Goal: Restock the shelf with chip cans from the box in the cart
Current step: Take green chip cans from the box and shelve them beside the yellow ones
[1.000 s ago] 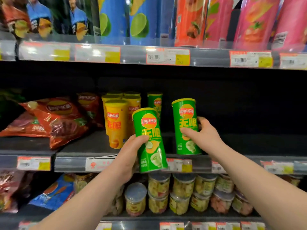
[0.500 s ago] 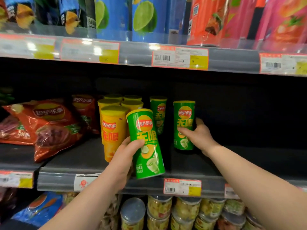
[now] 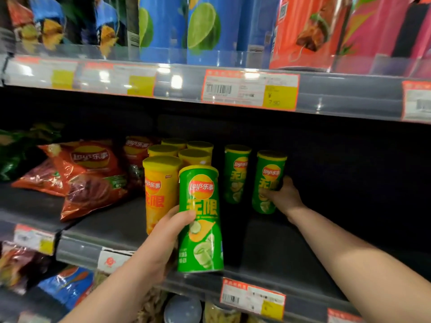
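My left hand grips a green chip can upright at the front edge of the middle shelf, just right of a yellow can. Deep on the same shelf, my right hand holds a second green can standing upright, its fingers curled round the lower half. Beside it on the left stands another green can. Several yellow chip cans stand in a cluster to the left of the green ones. The box and the cart are out of view.
Red chip bags lie at the left of the shelf. The right part of the shelf is dark. An upper shelf carries blue and red packs. Below, jars and bags fill the lower shelf.
My right hand has pushed its green can further back on the shelf, next to the other green can. My left hand has brought its can up to the shelf's front edge and more upright.
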The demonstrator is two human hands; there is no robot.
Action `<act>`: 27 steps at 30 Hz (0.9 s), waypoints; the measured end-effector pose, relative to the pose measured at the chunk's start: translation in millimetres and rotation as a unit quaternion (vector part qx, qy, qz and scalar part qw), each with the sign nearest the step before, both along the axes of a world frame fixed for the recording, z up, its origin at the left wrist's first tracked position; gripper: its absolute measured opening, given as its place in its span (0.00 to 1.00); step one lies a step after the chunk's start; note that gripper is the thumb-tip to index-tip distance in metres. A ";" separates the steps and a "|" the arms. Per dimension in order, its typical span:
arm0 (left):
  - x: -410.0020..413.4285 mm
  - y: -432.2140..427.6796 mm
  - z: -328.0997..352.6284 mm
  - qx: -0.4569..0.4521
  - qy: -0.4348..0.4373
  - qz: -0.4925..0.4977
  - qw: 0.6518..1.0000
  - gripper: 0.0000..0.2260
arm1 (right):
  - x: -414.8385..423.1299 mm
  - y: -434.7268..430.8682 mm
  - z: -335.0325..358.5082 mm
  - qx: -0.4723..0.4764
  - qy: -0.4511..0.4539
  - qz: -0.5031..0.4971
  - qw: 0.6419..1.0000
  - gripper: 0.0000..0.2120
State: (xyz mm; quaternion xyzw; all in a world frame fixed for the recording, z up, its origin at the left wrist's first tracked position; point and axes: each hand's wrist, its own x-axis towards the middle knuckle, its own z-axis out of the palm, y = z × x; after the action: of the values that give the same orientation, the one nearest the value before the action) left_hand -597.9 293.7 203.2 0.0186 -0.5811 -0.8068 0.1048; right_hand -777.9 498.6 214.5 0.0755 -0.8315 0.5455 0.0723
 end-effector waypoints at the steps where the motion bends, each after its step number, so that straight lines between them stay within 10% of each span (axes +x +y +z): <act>1: 0.1 -0.2 -0.7 0.003 0.006 0.002 1.000 0.19 | -4.1 0.0 -0.8 -0.007 0.002 0.007 1.000 0.30; 12: 2.7 12.6 1.2 -0.005 -0.013 0.038 0.999 0.26 | -13.4 2.1 2.5 0.046 -0.018 -0.058 0.997 0.41; 18: -1.5 31.1 8.2 -0.014 -0.021 0.043 0.999 0.23 | 55.6 6.8 26.4 0.039 -0.047 0.190 0.980 0.13; 22: -11.3 43.2 12.4 -0.034 -0.004 0.034 0.999 0.15 | 93.4 0.5 25.3 0.067 -0.100 0.342 0.932 0.24; 27: -14.2 44.8 11.0 -0.101 -0.006 0.012 0.995 0.24 | 95.8 -4.8 13.8 0.055 -0.084 0.302 0.948 0.40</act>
State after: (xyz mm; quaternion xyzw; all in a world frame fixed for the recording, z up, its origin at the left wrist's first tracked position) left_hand -612.1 338.5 214.1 0.0201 -0.6597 -0.7429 0.1120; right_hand -682.1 493.8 228.4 0.2811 -0.8016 0.4993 -0.1705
